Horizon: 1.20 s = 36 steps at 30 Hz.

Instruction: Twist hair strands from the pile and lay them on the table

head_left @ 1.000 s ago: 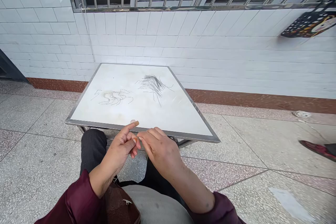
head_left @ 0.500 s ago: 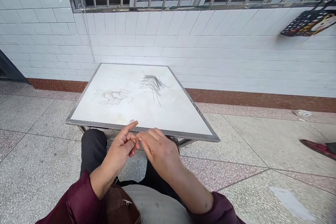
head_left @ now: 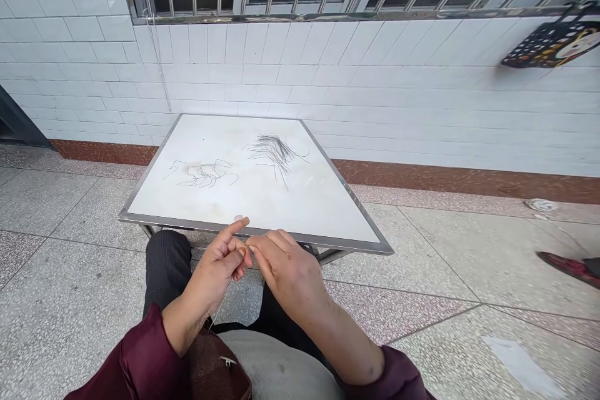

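"Where are the person's hands?"

"Both are in front of the lap, by the near edge of the white desk, with their fingertips meeting."

"How does each grip stand?"

"The left hand has its grip pinching a thin pale strand, thumb pressed to finger, while the forefinger points out over the desk's edge. The right hand has its grip pressed together at the same spot; what it pinches is too small to make out."

"So where does that strand run?"

"Its upper part is lost among the fingers. The rest trails below the left hand, past the wrist, toward the brown bag at the lap."

"What lies on the desk?"

"A dense tuft of dark strands right of the middle, and a looser scatter of curved strands to its left. A small pale disc sits near the front edge, partly covered by the left forefinger."
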### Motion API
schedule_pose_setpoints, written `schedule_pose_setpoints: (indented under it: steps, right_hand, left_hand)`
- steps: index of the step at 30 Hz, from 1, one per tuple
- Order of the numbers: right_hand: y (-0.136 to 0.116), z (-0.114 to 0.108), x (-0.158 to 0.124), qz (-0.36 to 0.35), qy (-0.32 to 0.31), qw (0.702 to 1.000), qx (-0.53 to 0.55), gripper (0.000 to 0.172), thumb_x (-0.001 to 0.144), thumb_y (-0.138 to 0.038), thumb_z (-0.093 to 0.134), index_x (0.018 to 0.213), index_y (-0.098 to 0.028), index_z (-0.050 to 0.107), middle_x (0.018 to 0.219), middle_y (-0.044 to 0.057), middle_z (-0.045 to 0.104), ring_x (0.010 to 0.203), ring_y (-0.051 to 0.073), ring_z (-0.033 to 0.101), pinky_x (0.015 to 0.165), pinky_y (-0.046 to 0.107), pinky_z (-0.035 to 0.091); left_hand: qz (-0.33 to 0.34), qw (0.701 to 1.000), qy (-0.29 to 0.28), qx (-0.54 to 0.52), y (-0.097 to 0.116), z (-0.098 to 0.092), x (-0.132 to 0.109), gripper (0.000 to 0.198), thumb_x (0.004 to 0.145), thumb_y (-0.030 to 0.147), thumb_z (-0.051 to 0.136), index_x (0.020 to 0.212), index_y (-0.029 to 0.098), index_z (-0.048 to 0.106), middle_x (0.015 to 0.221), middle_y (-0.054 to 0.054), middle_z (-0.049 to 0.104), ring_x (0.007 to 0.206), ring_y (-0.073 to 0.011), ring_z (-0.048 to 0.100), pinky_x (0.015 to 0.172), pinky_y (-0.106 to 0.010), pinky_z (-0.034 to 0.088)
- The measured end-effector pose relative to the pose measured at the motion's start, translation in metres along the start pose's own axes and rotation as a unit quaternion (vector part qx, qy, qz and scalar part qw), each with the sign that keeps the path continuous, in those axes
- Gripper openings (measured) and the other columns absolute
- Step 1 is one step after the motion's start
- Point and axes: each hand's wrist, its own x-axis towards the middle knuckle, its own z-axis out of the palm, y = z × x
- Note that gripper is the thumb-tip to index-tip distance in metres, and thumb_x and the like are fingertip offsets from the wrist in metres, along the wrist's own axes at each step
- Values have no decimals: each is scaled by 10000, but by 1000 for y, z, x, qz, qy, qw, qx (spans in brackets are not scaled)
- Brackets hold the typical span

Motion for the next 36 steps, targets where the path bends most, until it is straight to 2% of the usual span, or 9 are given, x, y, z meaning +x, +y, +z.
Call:
schedule_pose_setpoints:
  steps: [6, 12, 19, 31, 36]
  right_hand:
    - [-2, 0, -1, 2, 5, 1000, 7, 241, 970, -103, 447, 826, -183, 623, 720, 15, 548, 710, 150, 495, 640, 264, 381]
    - [3, 0, 0, 13, 26, 999, 21, 201, 967, -112, 457, 886, -181, 627, 757, 19, 593, 729, 150, 524, 654, 261, 403]
    - [7, -2, 1, 12, -9, 999, 32, 188, 961, -114, 470, 907, -183, 636, 791, 25, 616, 757, 162, 536, 661, 270, 414]
    - [3, -3, 2, 5, 5, 998, 55, 213, 955, -92, 447, 897, -182, 631, 818, 38, 646, 768, 165, 552, 664, 274, 434]
    - [8, 1, 4, 21, 2, 997, 69, 204, 965, -131, 453, 891, -189, 635, 793, 35, 636, 753, 166, 549, 654, 278, 434]
  left_hand:
    - [-8, 1000, 3, 5, 1, -1, 0, 504, 872, 264, 603, 1365, 204, 517, 704, 30, 560, 522, -58, 416, 499, -211, 281]
    - [10, 1000, 1, 8, -1, 0, 0, 592, 857, 282, 623, 1416, 196, 449, 741, 16, 591, 551, -79, 486, 536, -219, 376]
    - [-2, 1000, 11, 26, 2, 0, -3, 626, 847, 291, 628, 1432, 180, 434, 732, 11, 603, 538, -82, 494, 516, -213, 397]
    - [2, 1000, 5, 28, 7, -3, -3, 564, 862, 294, 638, 1405, 224, 499, 711, 18, 606, 520, -60, 462, 515, -192, 381]
    - [20, 999, 5, 43, 4, -7, 1, 570, 841, 312, 683, 1380, 213, 525, 758, -1, 644, 632, -93, 549, 610, -218, 455]
